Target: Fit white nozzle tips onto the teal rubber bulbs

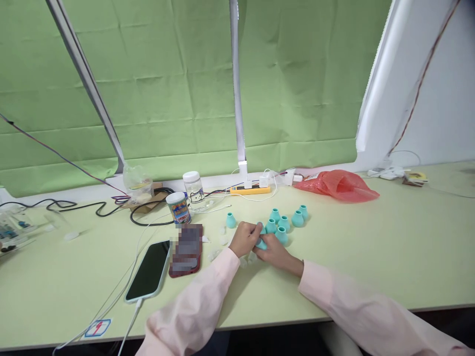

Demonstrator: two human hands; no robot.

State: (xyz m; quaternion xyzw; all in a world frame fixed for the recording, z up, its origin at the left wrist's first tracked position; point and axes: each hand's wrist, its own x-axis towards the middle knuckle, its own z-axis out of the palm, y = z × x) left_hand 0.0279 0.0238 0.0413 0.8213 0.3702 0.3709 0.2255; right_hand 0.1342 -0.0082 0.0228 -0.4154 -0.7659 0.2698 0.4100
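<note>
Both hands meet over the pale table [356, 247]. My left hand [245, 238] has its fingers curled against a small teal piece [261, 244], and my right hand [273, 251] closes round the same piece from the other side. Fingers cover part of it. Just beyond my right hand stand several teal vase-shaped pieces [282, 222] with open necks. One more teal piece [230, 220] stands apart, beyond my left hand. Small translucent white bits [214, 255] lie beside and beneath my hands.
To the left lie a white-edged phone [149, 271] with a cable and a dark red phone [186, 249]. Behind them stand a printed can [178, 208] and a white-lidded jar [193, 188]. A yellow power strip [250, 190] and a red plastic bag [337, 186] lie along the back.
</note>
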